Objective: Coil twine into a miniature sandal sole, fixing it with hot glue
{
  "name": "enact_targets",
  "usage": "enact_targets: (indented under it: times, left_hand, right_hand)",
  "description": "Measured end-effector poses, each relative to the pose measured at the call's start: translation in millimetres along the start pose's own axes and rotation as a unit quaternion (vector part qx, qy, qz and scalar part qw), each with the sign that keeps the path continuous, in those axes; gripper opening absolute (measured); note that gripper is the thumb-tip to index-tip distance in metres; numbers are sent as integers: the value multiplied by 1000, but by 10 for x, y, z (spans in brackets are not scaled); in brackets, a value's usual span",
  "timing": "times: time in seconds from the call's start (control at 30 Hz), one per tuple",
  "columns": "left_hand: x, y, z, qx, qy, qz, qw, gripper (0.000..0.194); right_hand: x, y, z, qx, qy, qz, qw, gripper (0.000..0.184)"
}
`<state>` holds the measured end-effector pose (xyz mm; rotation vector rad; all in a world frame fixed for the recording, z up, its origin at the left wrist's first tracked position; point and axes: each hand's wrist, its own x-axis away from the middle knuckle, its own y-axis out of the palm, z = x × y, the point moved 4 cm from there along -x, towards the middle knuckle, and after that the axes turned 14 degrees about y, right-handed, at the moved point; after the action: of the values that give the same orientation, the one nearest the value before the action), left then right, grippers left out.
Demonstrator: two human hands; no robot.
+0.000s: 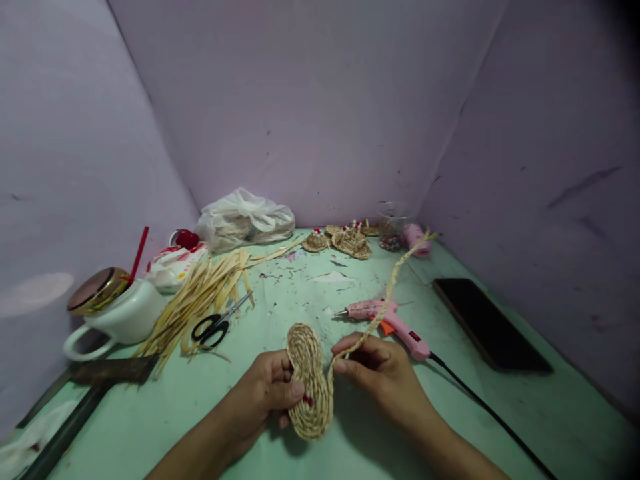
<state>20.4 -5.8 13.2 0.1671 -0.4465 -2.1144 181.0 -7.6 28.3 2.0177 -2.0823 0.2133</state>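
My left hand (273, 387) grips a coiled straw sole (310, 360), shaped like a small slipper, by its left edge, with the thumb on top near a small red mark. From the sole's right side runs a loose braided straw cord (391, 283). Pinched between the thumb and fingers of my right hand (377, 370), this cord rises over the table toward the back right. Just beyond my right hand lies a pink glue gun (373, 310), its nozzle pointing left. Black-handled scissors (220, 323) rest to the left, on the edge of the straw strips (193, 300).
Small woven slippers (350, 241), a plastic cup (395, 227) and a white plastic bag (245, 220) stand along the back wall. A phone (493, 327) lies at right. On the left are a white mug (133, 313) and a hammer-like tool (95, 393). The glue gun's black cord (487, 407) trails front right.
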Motion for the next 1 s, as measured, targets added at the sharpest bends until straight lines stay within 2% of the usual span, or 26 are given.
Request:
enact_targets:
  times: [0.23,0.47,0.53,0.63,0.7,0.8,0.9,0.93,1.0]
  left_hand:
    - [14,-13,-20,12,-11,-18,1000,47]
    - [15,-25,-43,7,-37,-18,999,45]
    - [24,-36,-23,-3,-50,-27,998,43]
    - [58,-65,36,-32,-81,-56,995,39]
    - [88,-103,66,-66,-117,-76,988,33]
    - [112,-191,90,-123,-151,-91,977,25]
    - [83,-308,148,-222,-103,-40,969,38]
    - [74,-337,181,-276,-77,-17,958,42]
    - [78,-343,248,-407,-31,10,913,46]
  right_hand:
    - [11,19,34,8,-11,-2,1000,12]
    - [43,29,8,67,-85,-12,994,14]
    - [59,36,8,75,-92,-24,993,20]
    - [101,75,39,103,-91,-72,988,41]
    - [141,127,73,141,-105,-126,976,53]
    - [175,194,141,190,-120,-178,958,53]
    - [144,207,198,219,-115,-146,958,49]
    - [130,206,209,230,-116,-125,958,48]
    - [109,211,223,251,-121,-90,956,47]
